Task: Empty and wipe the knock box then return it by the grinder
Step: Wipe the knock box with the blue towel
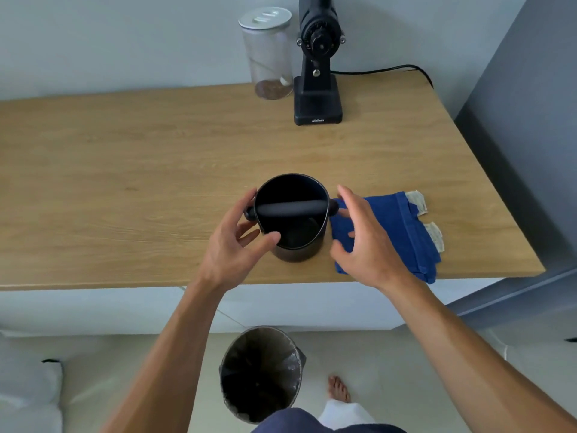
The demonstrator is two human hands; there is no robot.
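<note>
The black knock box (pixel 298 245) stands upright near the front edge of the wooden counter (pixel 140 170), its bar across the top. My left hand (pixel 235 242) is spread open at its left side, thumb close to the rim, not clearly gripping. On the right my right hand (pixel 363 235) hovers open, a small gap away from the box, above a folded blue cloth (pixel 406 226). The black grinder (pixel 317 67) stands at the back of the counter.
A clear jar (pixel 268 54) with some coffee beans sits left of the grinder, whose cable (pixel 384 70) runs off to the right. A lined bin (pixel 260 373) stands on the floor below the counter edge, beside my bare foot (pixel 338 389).
</note>
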